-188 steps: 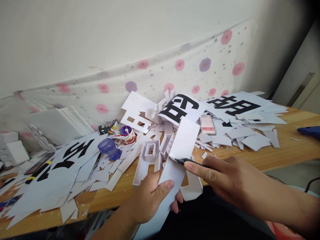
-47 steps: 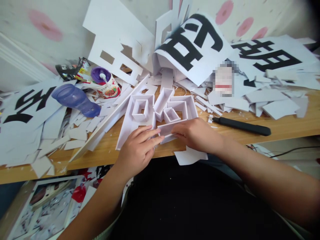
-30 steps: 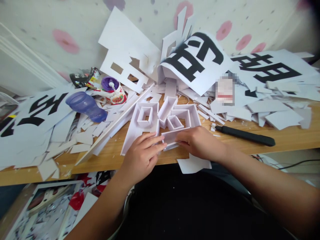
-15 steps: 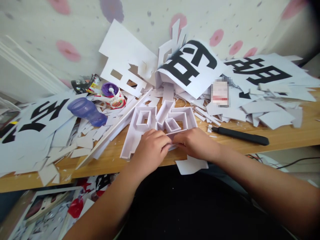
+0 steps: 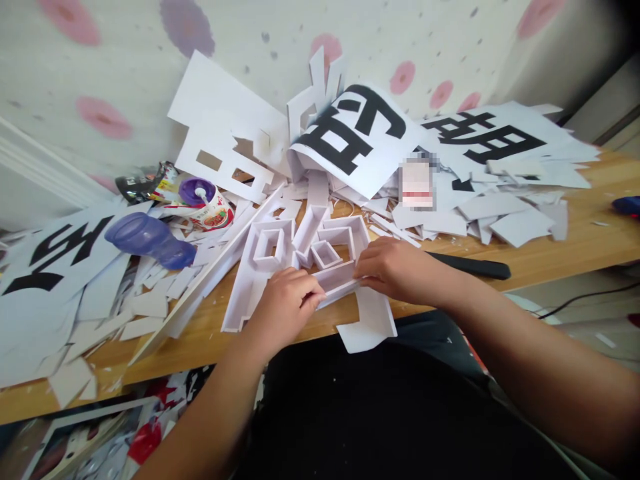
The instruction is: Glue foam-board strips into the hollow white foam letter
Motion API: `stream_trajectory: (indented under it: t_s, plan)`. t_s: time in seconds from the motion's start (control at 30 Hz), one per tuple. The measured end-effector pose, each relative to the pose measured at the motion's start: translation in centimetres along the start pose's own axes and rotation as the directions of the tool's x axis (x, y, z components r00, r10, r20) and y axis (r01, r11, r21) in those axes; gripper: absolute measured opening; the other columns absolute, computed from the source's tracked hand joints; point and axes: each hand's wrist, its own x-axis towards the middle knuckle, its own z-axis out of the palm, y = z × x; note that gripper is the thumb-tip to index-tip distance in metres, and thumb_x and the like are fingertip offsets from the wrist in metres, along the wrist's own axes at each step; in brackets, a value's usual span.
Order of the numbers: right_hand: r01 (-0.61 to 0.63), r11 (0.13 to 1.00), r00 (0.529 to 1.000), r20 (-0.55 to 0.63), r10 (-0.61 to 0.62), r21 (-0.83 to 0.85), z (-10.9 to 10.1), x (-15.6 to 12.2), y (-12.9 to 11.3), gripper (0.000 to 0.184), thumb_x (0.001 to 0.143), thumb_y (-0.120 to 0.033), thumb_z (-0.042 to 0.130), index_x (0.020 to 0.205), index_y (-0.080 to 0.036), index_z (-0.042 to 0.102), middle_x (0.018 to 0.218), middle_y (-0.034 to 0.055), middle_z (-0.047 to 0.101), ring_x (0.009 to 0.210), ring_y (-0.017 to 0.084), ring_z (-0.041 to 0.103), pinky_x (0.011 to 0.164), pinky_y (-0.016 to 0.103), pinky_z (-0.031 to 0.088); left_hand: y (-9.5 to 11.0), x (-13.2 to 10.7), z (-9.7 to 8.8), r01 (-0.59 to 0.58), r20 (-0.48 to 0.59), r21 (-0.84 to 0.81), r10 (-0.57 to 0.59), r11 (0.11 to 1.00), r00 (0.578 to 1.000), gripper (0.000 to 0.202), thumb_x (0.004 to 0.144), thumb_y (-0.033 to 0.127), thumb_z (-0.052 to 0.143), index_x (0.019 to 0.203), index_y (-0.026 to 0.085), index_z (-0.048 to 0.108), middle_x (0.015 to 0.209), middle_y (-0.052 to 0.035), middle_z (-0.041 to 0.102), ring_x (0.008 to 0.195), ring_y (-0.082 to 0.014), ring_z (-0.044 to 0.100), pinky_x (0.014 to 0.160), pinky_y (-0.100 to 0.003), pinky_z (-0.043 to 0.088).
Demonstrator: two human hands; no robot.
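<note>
A white foam-board letter form with raised walls [image 5: 280, 250] lies on the wooden table [image 5: 575, 257] near its front edge. Both my hands pinch a white strip [image 5: 340, 279] standing along the form's near side. My left hand [image 5: 285, 310] grips the strip's left end with curled fingers. My right hand [image 5: 395, 270] presses the strip's right end with its fingertips together. A black utility knife [image 5: 473, 268] lies on the table just right of my right hand, partly hidden by my wrist. A loose white offcut [image 5: 370, 323] hangs over the table edge below my hands.
White board scraps cover the table. Printed sheets with big black characters [image 5: 350, 130] lean at the back. A purple bottle [image 5: 150, 237] and a snack cup with a purple lid [image 5: 207, 203] lie at the left. A blue object [image 5: 627, 205] sits far right. More scraps lie on the floor.
The knife went from my right hand onto the table. Both hands came to the letter form and closed on the strip at its near side; the view shifted right.
</note>
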Motion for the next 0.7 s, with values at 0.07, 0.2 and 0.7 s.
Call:
stream_trajectory:
  t_s: [0.07, 0.2, 0.7]
  plan:
    - [0.014, 0.998, 1.0, 0.021, -0.012, -0.059, 0.0, -0.1, 0.0, 0.015, 0.09, -0.016, 0.06, 0.083, -0.017, 0.074, 0.077, 0.0062, 0.07, 0.078, 0.021, 0.061, 0.078, 0.033, 0.04, 0.0, 0.0, 0.0, -0.001, -0.006, 0.0, 0.001, 1.0, 1.0, 0.019, 0.088, 0.015, 0.059, 0.07, 0.019, 0.062, 0.068, 0.0024, 0.062, 0.071, -0.0155, 0.055, 0.071, -0.03, 0.041]
    - [-0.008, 0.994, 1.0, 0.01, 0.009, -0.106, 0.5, 0.2, -0.3, 0.023, 0.094, -0.018, 0.055, 0.077, -0.016, 0.071, 0.075, 0.0059, 0.07, 0.076, 0.019, 0.06, 0.08, 0.034, 0.039, -0.1, 0.0, -0.1, -0.008, -0.008, 0.008, 0.008, 1.0, 1.0, 0.019, 0.089, 0.018, 0.056, 0.07, 0.02, 0.061, 0.069, 0.0019, 0.061, 0.072, -0.0163, 0.055, 0.071, -0.03, 0.041]
    - [-0.027, 0.998, 0.997, -0.075, 0.023, -0.049, 1.0, 0.0, -0.4, 0.023, 0.091, -0.017, 0.055, 0.077, -0.016, 0.073, 0.071, 0.0059, 0.069, 0.073, 0.019, 0.058, 0.075, 0.033, 0.036, 0.0, 0.0, -0.2, 0.009, 0.008, -0.039, -0.009, 0.999, 1.0, 0.019, 0.091, 0.018, 0.056, 0.073, 0.02, 0.064, 0.069, 0.0023, 0.061, 0.073, -0.0156, 0.056, 0.074, -0.03, 0.041]
